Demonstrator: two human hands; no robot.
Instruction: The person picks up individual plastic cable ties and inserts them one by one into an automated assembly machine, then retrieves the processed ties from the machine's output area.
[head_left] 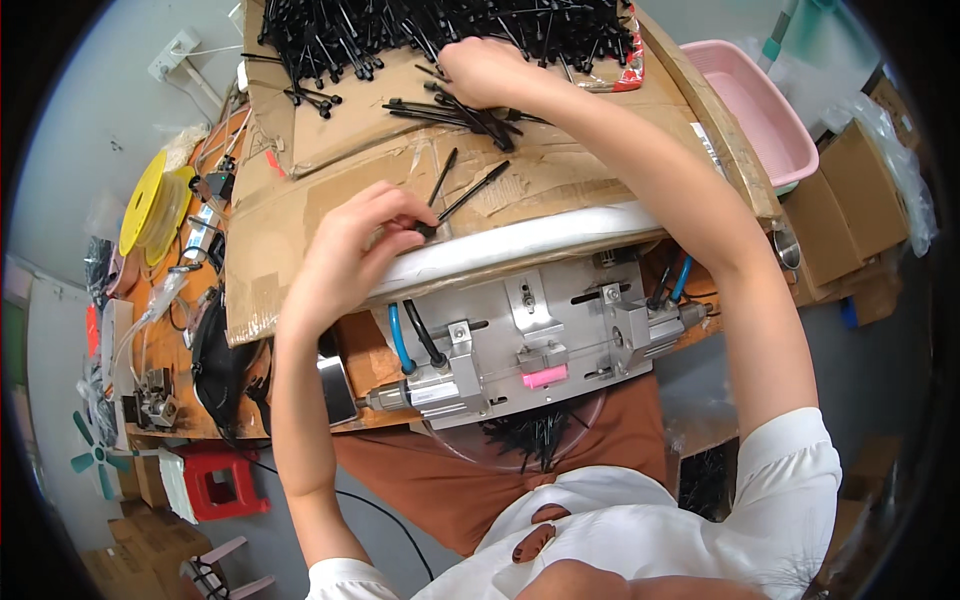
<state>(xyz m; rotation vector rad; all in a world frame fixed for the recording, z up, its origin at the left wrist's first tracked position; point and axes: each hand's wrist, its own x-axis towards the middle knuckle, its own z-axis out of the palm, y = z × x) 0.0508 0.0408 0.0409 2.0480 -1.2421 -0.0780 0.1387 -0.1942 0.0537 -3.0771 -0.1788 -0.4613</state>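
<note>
Head view, looking down on cardboard-covered desk (300, 235). Left hand (350, 250) pinched shut on lower ends of two black cable ties (462, 192), long axes slanting up and right, away from fingers. Right hand (487, 72) farther off, spread flat on loose tie bundle (455, 110) below big heap (440, 30), gripping nothing visible.

Surface (175, 385): orange-brown, cluttered. Flattened cardboard sheet (300, 215) covers most of it, bearing black cable ties (440, 30). Left edge: yellow spool (145, 200), wires. Near edge: metal fixture (530, 335) with blue hoses.
</note>
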